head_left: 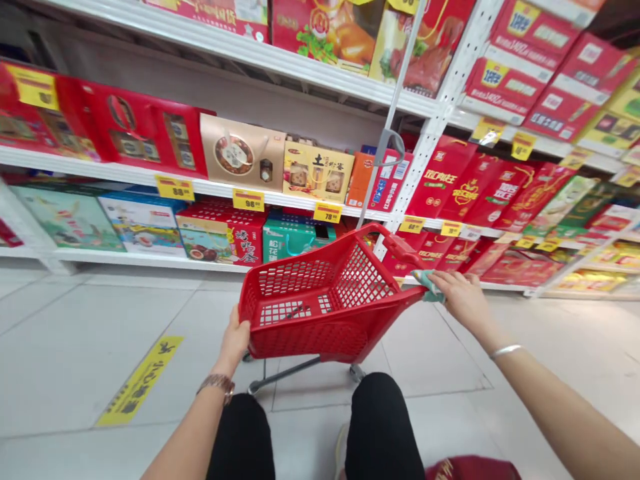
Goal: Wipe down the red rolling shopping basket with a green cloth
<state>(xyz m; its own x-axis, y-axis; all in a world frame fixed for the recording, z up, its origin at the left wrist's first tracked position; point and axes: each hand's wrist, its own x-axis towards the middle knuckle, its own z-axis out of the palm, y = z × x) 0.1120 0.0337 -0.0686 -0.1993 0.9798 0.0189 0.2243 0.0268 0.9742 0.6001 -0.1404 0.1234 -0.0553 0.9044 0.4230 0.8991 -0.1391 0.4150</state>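
Observation:
A red plastic shopping cart [305, 340] with a grid basket stands side-on in front of me on grey wheeled legs. At its left end, my left hand [236, 337] is closed round the basket rim. My right hand [457, 297] presses a pale green cloth [429, 285] against the cart's handle at the right; its fingers are bent over the cloth and partly hidden. A few small dark marks or bits show on the basket floor, too small to name. A grey pole with a loop [387, 150] rises behind the handle.
White shelves [300, 57] with red, gold and green gift boxes [243, 153] run along the far side, with yellow price tags below them. A yellow floor sticker [143, 380] lies at left on the tiles. A dark red object [475, 469] sits by my right knee.

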